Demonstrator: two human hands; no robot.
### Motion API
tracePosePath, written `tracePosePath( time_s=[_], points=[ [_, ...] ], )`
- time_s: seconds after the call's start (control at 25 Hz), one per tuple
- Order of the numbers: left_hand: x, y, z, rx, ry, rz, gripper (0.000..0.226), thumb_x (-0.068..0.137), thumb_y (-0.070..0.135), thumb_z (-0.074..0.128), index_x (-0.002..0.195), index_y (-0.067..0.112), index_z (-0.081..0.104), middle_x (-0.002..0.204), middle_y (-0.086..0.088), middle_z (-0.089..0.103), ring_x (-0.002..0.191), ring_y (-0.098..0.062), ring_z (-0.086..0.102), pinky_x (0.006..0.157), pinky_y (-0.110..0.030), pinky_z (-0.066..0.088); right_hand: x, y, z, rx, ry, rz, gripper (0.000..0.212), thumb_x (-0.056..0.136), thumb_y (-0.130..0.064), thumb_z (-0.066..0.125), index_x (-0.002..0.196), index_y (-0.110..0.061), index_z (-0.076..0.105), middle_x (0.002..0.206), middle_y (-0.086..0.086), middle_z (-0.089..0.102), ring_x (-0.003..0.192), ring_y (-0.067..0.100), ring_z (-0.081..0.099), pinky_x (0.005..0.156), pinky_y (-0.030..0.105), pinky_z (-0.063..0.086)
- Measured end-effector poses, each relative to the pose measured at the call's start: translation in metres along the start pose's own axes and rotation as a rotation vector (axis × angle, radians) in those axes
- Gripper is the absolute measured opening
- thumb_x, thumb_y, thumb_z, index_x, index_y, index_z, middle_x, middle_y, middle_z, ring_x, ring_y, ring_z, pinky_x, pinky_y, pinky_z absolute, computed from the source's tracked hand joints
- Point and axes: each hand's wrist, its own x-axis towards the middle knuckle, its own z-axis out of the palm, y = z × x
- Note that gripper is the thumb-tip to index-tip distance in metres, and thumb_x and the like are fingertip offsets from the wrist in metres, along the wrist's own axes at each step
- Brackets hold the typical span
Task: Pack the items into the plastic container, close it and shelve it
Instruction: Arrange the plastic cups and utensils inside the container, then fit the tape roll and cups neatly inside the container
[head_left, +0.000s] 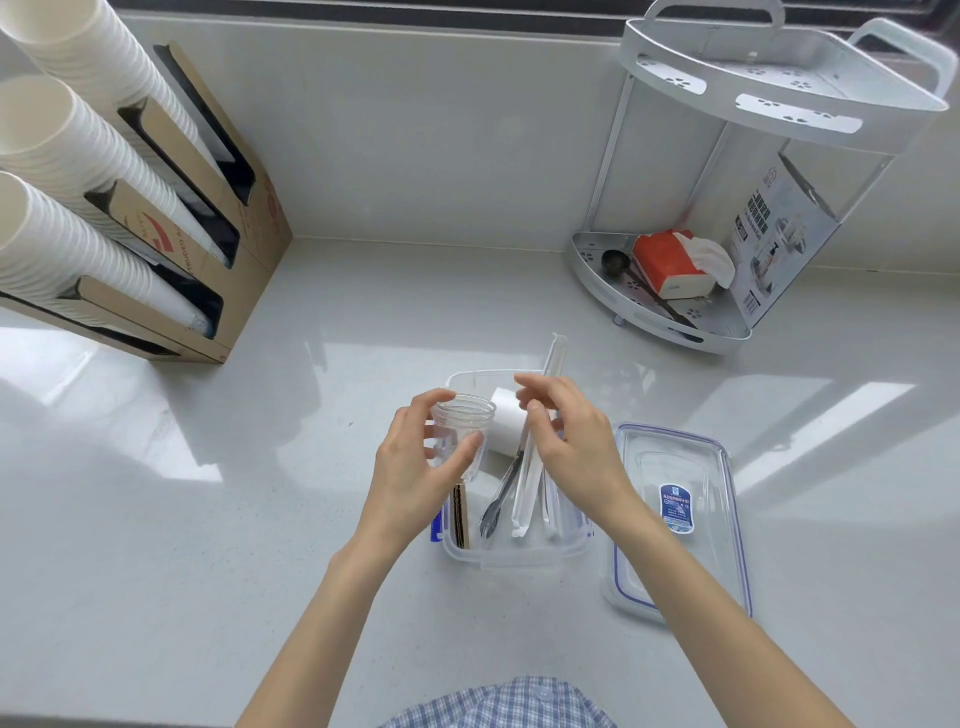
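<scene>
A clear plastic container (511, 557) stands on the counter in front of me. Inside it lie a white roll (505, 426), a dark fork (496, 506), a brown cardboard piece (460, 515) and wrapped straws (525, 488), one sticking out past the far rim. My left hand (415, 462) is shut on a small clear cup (462, 434) over the container's left side. My right hand (566, 441) hovers over the straws with fingers apart; whether it touches them is unclear. The clear lid (680, 519) with blue seal lies flat to the right.
A white two-tier corner shelf (779, 83) stands at the back right, holding a red tissue pack (670, 265), a dark scoop and a printed box (779, 234). A cardboard dispenser (208, 249) with stacked white paper cups fills the left.
</scene>
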Motion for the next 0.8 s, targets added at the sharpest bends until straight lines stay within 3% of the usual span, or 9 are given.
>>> tracePosePath(
  time_s=[0.08, 0.16, 0.24, 0.36, 0.6, 0.68, 0.8],
  points=[
    [0.002, -0.004, -0.004, 0.012, 0.014, -0.026, 0.039, 0.079, 0.026, 0.064, 0.114, 0.027, 0.049, 0.112, 0.002, 0.048, 0.087, -0.001, 0.056, 0.064, -0.002, 0.045, 0.002, 0.01, 0.001, -0.119, -0.11, 0.062, 0.028, 0.091, -0.01, 0.043, 0.113, -0.014, 0.06, 0.107, 0.004, 0.065, 0.095, 0.015, 0.06, 0.084, 0.021, 0.044],
    [0.002, -0.007, -0.005, 0.024, 0.023, -0.042, 0.04, 0.079, 0.026, 0.064, 0.117, 0.024, 0.049, 0.111, 0.002, 0.047, 0.085, 0.002, 0.055, 0.061, 0.002, 0.043, 0.0, 0.017, 0.009, -0.316, -0.349, 0.06, 0.03, 0.09, -0.012, 0.043, 0.114, -0.014, 0.06, 0.114, 0.005, 0.064, 0.102, 0.02, 0.06, 0.09, 0.032, 0.047],
    [0.003, -0.008, -0.006, 0.026, 0.02, -0.056, 0.041, 0.08, 0.027, 0.063, 0.118, 0.023, 0.048, 0.111, 0.002, 0.046, 0.085, 0.003, 0.055, 0.06, 0.002, 0.042, -0.002, 0.022, 0.02, -0.504, -0.552, 0.039, 0.034, 0.089, -0.012, 0.043, 0.119, -0.016, 0.057, 0.123, 0.002, 0.058, 0.111, 0.022, 0.055, 0.09, 0.037, 0.046],
    [0.002, -0.008, -0.004, 0.026, 0.008, -0.072, 0.042, 0.081, 0.028, 0.061, 0.12, 0.024, 0.047, 0.11, 0.004, 0.045, 0.084, 0.004, 0.054, 0.059, 0.002, 0.042, -0.003, 0.028, 0.034, -0.652, -0.709, 0.043, 0.037, 0.087, -0.008, 0.044, 0.122, -0.018, 0.054, 0.128, 0.002, 0.053, 0.116, 0.025, 0.052, 0.086, 0.037, 0.044],
    [0.001, -0.009, 0.0, 0.019, -0.015, -0.108, 0.043, 0.081, 0.028, 0.06, 0.122, 0.025, 0.046, 0.111, 0.006, 0.044, 0.086, 0.003, 0.053, 0.06, 0.0, 0.043, -0.005, 0.037, 0.034, -0.729, -0.758, 0.016, 0.035, 0.086, -0.003, 0.044, 0.114, -0.017, 0.059, 0.122, 0.005, 0.057, 0.114, 0.026, 0.052, 0.085, 0.036, 0.044],
    [0.002, -0.007, 0.003, 0.016, -0.018, -0.118, 0.043, 0.082, 0.027, 0.06, 0.122, 0.024, 0.046, 0.111, 0.005, 0.044, 0.086, 0.001, 0.054, 0.062, -0.007, 0.047, -0.004, 0.039, 0.028, -0.768, -0.733, -0.012, 0.032, 0.086, -0.003, 0.044, 0.11, -0.016, 0.062, 0.12, 0.005, 0.059, 0.112, 0.027, 0.053, 0.085, 0.034, 0.041],
    [0.003, -0.004, 0.01, 0.038, -0.031, -0.136, 0.042, 0.081, 0.03, 0.061, 0.12, 0.024, 0.046, 0.11, 0.004, 0.045, 0.089, -0.01, 0.056, 0.077, -0.024, 0.047, -0.002, 0.042, 0.017, -0.868, -0.693, -0.089, 0.032, 0.084, -0.001, 0.047, 0.108, -0.015, 0.064, 0.116, 0.005, 0.062, 0.113, 0.026, 0.046, 0.086, 0.03, 0.03]
  ],
)
